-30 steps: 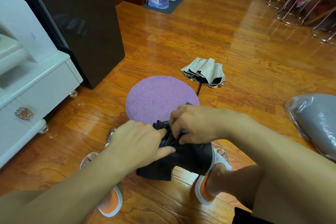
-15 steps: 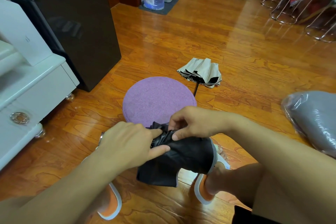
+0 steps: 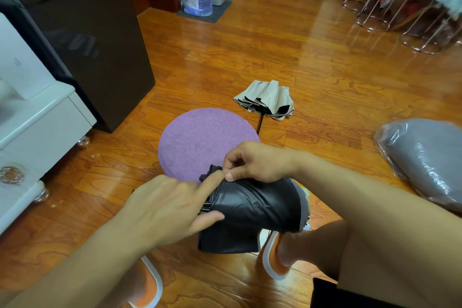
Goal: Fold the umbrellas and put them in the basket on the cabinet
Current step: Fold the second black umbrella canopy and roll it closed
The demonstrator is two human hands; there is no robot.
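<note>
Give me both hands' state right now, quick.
Left hand: index finger and thumb pinch the folds of the black fabric folding umbrella.
Right hand: fingers curled, pinching the same umbrella's top edge.

The held umbrella [image 3: 252, 210] is plain black; the second umbrella [image 3: 266, 97] is cream outside, black inside. The round mat [image 3: 200, 140] is speckled lilac on an orange-brown wood-grain floor [image 3: 325, 77], and the slippers [image 3: 273, 257] are orange with white soles.
</note>
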